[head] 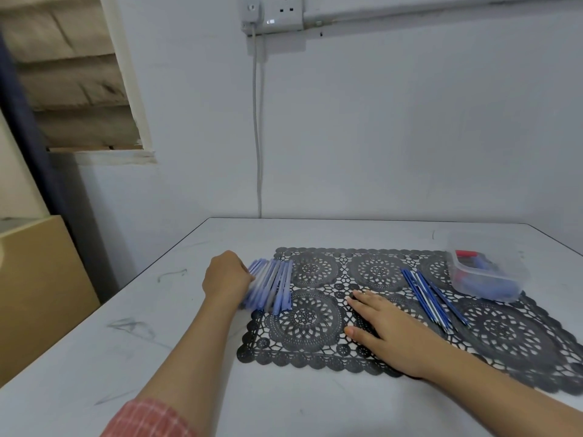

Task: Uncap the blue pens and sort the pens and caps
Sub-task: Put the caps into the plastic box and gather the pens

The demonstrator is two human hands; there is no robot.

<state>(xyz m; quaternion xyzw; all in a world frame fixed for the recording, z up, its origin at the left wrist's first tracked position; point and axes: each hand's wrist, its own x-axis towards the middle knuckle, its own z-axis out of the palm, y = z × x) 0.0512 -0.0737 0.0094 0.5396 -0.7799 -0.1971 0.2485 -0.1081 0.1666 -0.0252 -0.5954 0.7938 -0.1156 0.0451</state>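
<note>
Two hands are out over the white table (132, 357) and I'm reading them from the left. Far left, a tan board (41, 288) leans by the table edge. Next comes the left hand (225, 277), a red checked sleeve (148, 419) showing at the bottom of the arm. That hand is curled, knuckles up, pressed against the near side of a row of light blue pens (271, 283). The pens lie side by side at the left edge of the dark lace mat (307, 320), partly on the mat and partly on bare table. They are blurred where they meet the hand, so I cannot tell whether the fingers are wrapped around any of them or only pushing against them.

Moving right, the right hand (386, 326) lies flat, palm down, on the middle of the mat, fingers spread and apart, holding nothing. Just beyond its fingertips sits a small bundle of thin dark blue refills (433, 298), running diagonally across the mat, close to that hand but not touching it.

Further right, at the mat's far corner, stands a clear plastic box (492, 272). Blue pieces and something red show through its wall; I can't make them out sharply. Up on the wall behind, a socket (273, 12) with a cable (258, 137) hanging down.
</note>
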